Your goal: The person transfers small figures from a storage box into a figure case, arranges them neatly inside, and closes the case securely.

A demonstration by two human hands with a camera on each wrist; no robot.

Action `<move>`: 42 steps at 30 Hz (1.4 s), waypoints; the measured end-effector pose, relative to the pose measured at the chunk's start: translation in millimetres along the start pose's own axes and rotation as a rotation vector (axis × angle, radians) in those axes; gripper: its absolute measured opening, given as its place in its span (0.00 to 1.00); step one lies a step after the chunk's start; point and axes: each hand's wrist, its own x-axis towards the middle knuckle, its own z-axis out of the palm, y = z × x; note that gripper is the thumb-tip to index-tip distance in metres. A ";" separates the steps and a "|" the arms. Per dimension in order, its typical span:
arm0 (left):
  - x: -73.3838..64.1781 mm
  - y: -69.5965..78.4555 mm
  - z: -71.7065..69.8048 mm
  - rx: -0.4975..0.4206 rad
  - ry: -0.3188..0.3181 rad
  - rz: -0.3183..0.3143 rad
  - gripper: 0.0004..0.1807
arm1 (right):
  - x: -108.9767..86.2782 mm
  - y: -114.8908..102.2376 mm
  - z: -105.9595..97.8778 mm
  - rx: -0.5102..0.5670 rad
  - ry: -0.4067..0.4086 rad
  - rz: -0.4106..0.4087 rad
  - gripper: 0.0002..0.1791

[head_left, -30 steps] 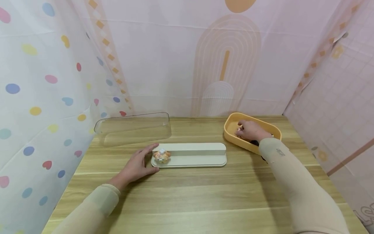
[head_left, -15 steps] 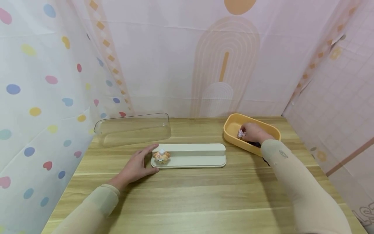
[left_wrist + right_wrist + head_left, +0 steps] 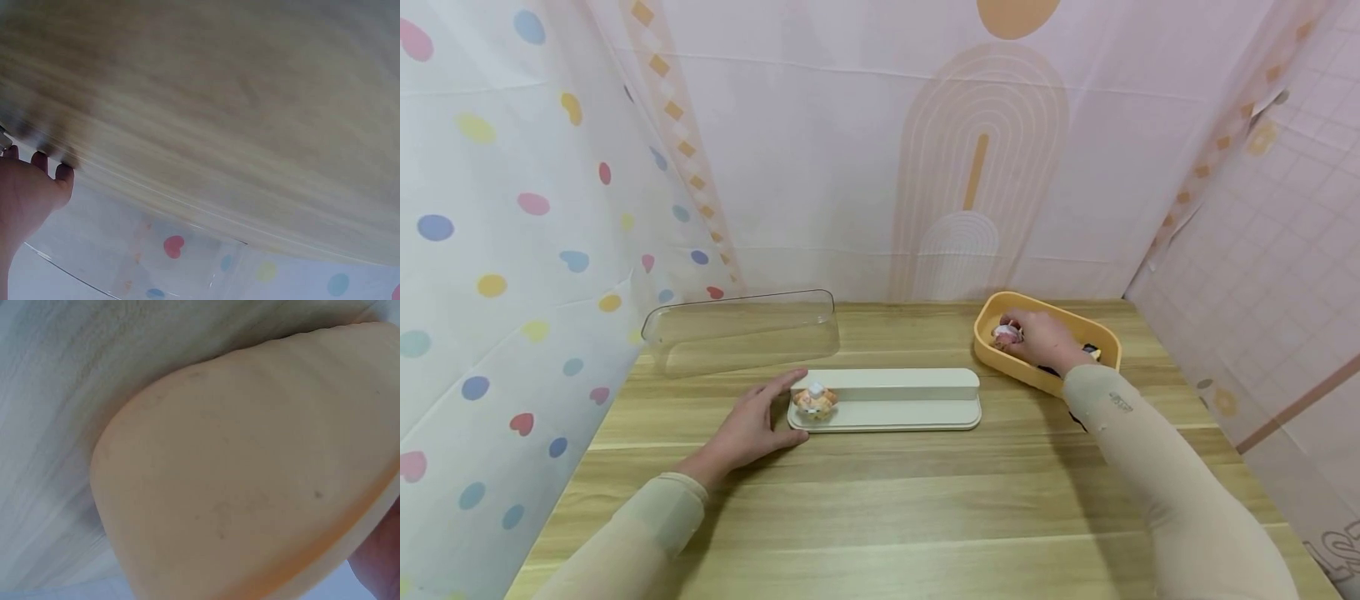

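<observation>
In the head view, a long cream stepped display base [image 3: 910, 411] lies mid-table. A small orange figurine with a white top [image 3: 816, 401] stands on its left end. My left hand [image 3: 748, 429] rests around that end, its fairly straight thumb at the front edge and a fingertip at the rear corner. My right hand [image 3: 1045, 337] reaches into a yellow-orange bin [image 3: 988, 346], fingers bent, pinching a small pink and white figurine [image 3: 1007, 335]. In the right wrist view the bin's outer wall [image 3: 237, 469] hides most of the right hand [image 3: 381, 559].
A clear plastic cover [image 3: 745, 333] stands at the back left, behind the left hand. Inside the bin, a dark and yellow item [image 3: 1092, 352] shows right of the right hand. Patterned cloth [image 3: 820, 183] hangs behind the wooden table [image 3: 880, 508].
My right hand has shifted about within the bin, and the pink and white figurine now shows more at its fingertips. The left hand and display base have stayed put.
</observation>
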 end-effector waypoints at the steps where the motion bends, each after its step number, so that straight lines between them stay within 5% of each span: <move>1: -0.2 -0.1 0.2 -0.001 -0.001 -0.001 0.54 | -0.6 0.3 -1.0 0.022 0.001 0.010 0.20; 9: 0.2 -0.7 1.0 -0.006 -0.002 0.001 0.54 | -6.7 -6.7 -24.0 0.251 0.054 0.073 0.24; 17: -0.8 -4.9 -1.4 0.005 0.013 0.006 0.54 | -7.9 -62.9 -31.7 0.324 0.111 -0.097 0.27; 26: -2.6 -2.8 -1.3 -0.001 0.009 -0.003 0.54 | -1.8 -159.3 2.3 0.225 0.074 -0.407 0.23; 30: -1.2 -1.2 0.4 -0.005 0.005 -0.003 0.54 | -4.1 -190.0 23.6 0.082 0.069 -0.496 0.21; 42: 2.2 1.4 3.3 -0.015 -0.008 -0.006 0.55 | -17.0 -211.8 79.6 -0.260 0.288 -0.678 0.18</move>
